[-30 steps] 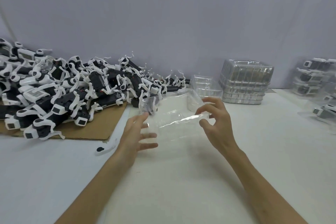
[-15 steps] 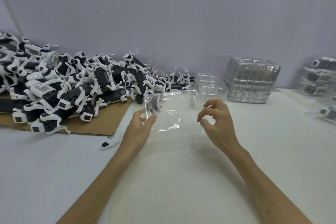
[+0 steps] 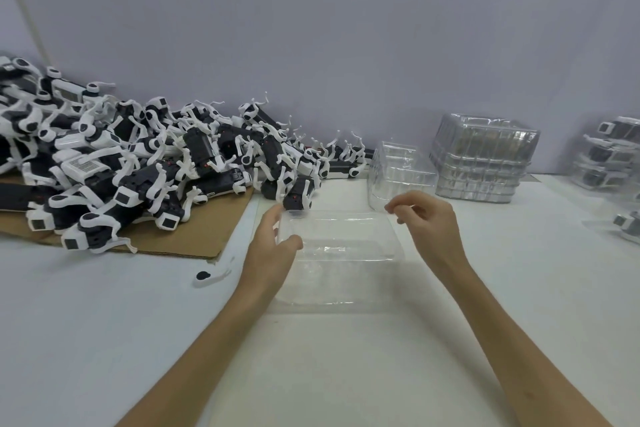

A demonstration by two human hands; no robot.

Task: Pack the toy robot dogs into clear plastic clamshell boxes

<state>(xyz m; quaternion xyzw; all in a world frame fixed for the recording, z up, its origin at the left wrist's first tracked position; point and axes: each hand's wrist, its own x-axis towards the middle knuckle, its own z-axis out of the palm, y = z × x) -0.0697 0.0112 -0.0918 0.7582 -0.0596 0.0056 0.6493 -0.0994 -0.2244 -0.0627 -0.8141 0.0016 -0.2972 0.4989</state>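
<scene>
In the head view, we hold the open clamshell box (image 3: 341, 253) flat on the table (image 3: 346, 374). Our left hand (image 3: 273, 250) grips its left edge and our right hand (image 3: 427, 222) pinches its far right corner. We judge the thin plastic may spring shut or skid if either grip slips. The toy robot dog pile (image 3: 156, 166) waits just left. Half a second ago the box was raised and tilted.

A clamshell box (image 3: 339, 253) lies mid-table (image 3: 104, 322). From it, toy robot dogs (image 3: 138, 166) pile on a cardboard sheet (image 3: 194, 239) at ten o'clock, a loose part (image 3: 211, 276) at nine, empty box stacks (image 3: 481, 159) at one, and packed boxes (image 3: 613, 156) at two.
</scene>
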